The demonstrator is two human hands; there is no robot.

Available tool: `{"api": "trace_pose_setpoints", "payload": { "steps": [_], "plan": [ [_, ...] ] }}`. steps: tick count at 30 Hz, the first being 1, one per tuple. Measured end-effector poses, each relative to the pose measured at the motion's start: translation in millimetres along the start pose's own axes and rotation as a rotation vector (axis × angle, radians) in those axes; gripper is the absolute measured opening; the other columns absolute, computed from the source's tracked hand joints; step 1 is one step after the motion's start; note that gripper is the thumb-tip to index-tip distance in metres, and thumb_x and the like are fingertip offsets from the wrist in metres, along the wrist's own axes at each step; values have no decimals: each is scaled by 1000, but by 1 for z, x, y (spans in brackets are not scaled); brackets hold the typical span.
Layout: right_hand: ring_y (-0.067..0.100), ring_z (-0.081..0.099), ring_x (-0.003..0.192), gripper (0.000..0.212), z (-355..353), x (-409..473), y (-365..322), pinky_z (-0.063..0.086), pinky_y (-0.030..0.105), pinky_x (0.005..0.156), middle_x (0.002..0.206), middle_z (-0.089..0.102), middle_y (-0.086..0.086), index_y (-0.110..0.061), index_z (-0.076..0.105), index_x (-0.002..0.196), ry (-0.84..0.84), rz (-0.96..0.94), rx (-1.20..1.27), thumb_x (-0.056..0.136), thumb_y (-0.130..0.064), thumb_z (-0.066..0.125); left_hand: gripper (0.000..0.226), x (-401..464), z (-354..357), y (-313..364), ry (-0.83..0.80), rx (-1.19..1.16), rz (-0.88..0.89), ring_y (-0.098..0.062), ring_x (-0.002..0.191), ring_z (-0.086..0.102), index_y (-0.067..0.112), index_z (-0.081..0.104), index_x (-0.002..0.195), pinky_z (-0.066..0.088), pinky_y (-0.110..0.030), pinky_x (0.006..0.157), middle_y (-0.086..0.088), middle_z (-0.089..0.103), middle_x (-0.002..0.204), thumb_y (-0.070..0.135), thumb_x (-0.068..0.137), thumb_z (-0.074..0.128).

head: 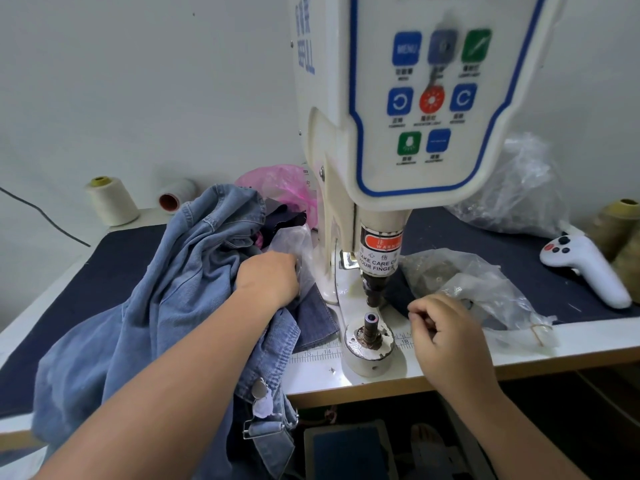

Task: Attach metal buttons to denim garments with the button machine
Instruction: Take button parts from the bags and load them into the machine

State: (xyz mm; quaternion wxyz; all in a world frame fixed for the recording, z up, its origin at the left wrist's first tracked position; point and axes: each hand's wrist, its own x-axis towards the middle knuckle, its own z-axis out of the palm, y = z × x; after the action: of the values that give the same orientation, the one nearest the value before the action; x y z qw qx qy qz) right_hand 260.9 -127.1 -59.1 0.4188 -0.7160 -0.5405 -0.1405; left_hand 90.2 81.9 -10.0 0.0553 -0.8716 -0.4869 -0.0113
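Cream-white button machine (408, 140) stands centre on the table (519, 355): smooth plastic head, blue-outlined control panel with square blue and green keys and one round red key. A dark metal punch (373, 292) hangs under a red-and-white warning label. Straight below it sits the lower die (371, 327), a short steel post with a ring-shaped top, on a scuffed round white base.

Light-blue denim garment (166, 306), soft washed twill with visible seams, is heaped left of the machine and spills over the table's front edge. A round silver metal button (259, 388) shows on the hanging strap, wire buckle below it.

Left hand (268, 278) is on top of the denim heap next to the machine column, fingers curled down into a crinkled clear plastic bag (294, 251); can't tell whether they grip bag or cloth. Right hand (446, 334) is just right of the die, fingers curled tight, thumb pinched against forefinger; what they pinch is too small to make out.

Printed ruler strip (318, 355) runs along the white table edge, and a dark navy cloth mat (485, 233) covers the top. Second clear plastic bag (485, 289), wrinkled, lies right of the machine. White plastic handheld controller (585, 268) with dark buttons sits far right. Cream thread cone (110, 202) stands upright at the back left, a pink plastic bag (284, 188) is behind the denim.
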Motion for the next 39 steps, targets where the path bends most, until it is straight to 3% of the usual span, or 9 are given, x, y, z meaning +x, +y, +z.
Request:
{"api": "trace_pose_setpoints", "payload": {
  "steps": [4, 9, 12, 16, 20, 26, 32, 36, 39],
  "plan": [
    [13, 53, 74, 17, 1, -1, -1, 40, 24, 65, 80, 64, 1, -3, 69, 83, 9, -10, -36, 76, 12, 72, 23, -3, -1, -1, 53, -43, 2, -24, 73, 50, 26, 64, 106, 40, -32, 63, 2, 47, 78, 20, 92, 47],
    [15, 55, 72, 17, 1, -1, -2, 39, 25, 64, 78, 65, 2, -3, 69, 82, 25, -12, -57, 75, 12, 72, 19, -5, -2, -3, 67, -109, -5, -24, 72, 50, 25, 64, 100, 38, -32, 62, 0, 56, 81, 21, 91, 48],
    [17, 56, 70, 17, 1, -1, -2, 39, 24, 63, 78, 65, 3, -3, 69, 82, 29, -6, -59, 75, 13, 71, 23, -4, -4, -3, 45, -156, -43, -25, 77, 50, 27, 61, 108, 38, -32, 65, -3, 62, 92, 22, 91, 46],
    [17, 56, 70, 16, 0, 0, -3, 39, 24, 62, 77, 64, 3, -3, 69, 82, 26, 8, -66, 76, 12, 71, 39, -5, -15, -2, -107, -64, -31, -25, 80, 52, 36, 57, 119, 43, -33, 65, 4, 45, 76, 16, 86, 52],
    [18, 56, 70, 15, 2, 0, -3, 39, 24, 62, 78, 64, 2, -3, 69, 82, 17, 10, -68, 77, 11, 71, 48, -4, -23, -1, -183, 19, -41, -25, 84, 55, 35, 55, 128, 46, -35, 67, 0, 53, 90, 14, 85, 54],
    [18, 57, 69, 16, 2, -1, -3, 39, 24, 61, 77, 64, 2, -3, 69, 81, 37, 10, -70, 75, 12, 71, 34, -4, -16, -2, -42, -24, -69, -26, 83, 56, 27, 63, 120, 44, -34, 68, -5, 66, 108, 18, 92, 48],
    [19, 58, 69, 16, 2, 0, -3, 39, 24, 61, 76, 64, 2, -4, 69, 81, 40, 7, -75, 75, 11, 71, 28, -1, -17, 3, -51, 41, -74, -27, 88, 63, 21, 67, 110, 46, -35, 68, -5, 66, 102, 12, 89, 51],
    [21, 59, 69, 16, 2, 0, -4, 40, 25, 60, 76, 65, 3, -3, 69, 80, 47, 6, -73, 74, 12, 71, 30, 1, -15, 2, -27, 24, -69, -28, 86, 60, 21, 63, 115, 45, -36, 68, -7, 67, 106, 12, 91, 48],
    [21, 59, 70, 17, 2, 0, -4, 40, 25, 60, 76, 65, 3, -3, 69, 80, 46, 2, -75, 74, 13, 71, 32, 1, -13, -1, -13, -1, -75, -31, 94, 63, 21, 59, 119, 45, -37, 71, -9, 66, 111, 11, 92, 46]
  ]
}}
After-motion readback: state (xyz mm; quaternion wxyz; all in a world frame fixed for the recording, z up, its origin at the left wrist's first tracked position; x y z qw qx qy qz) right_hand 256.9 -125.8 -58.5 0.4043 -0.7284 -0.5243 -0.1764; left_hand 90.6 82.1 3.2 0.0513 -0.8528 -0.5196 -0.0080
